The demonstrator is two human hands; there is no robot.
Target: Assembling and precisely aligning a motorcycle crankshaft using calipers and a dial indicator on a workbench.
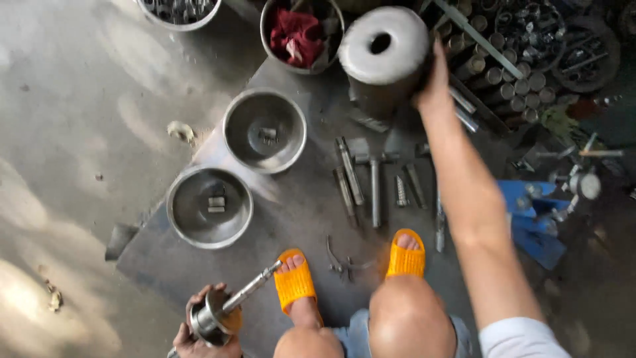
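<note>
While the left hand (199, 331) grips a metal flanged part (213, 319) with a threaded rod (250, 290) sticking up from it, low at the frame's bottom edge, the right hand (434, 83) reaches far forward and rests against the side of a big steel cylinder (383, 56) with a hole in its top; whether its fingers clasp the cylinder or only press it I cannot tell. The cylinder stands upright at the far end of a dark metal sheet (298, 212) on the floor. On that sheet lie two steel bowls (265, 129) (209, 207), each holding small parts, and a row of bolts and pins (374, 185). Both feet wear orange sandals (295, 282) on the sheet. Beyond, a bucket holds a red rag (296, 34).
</note>
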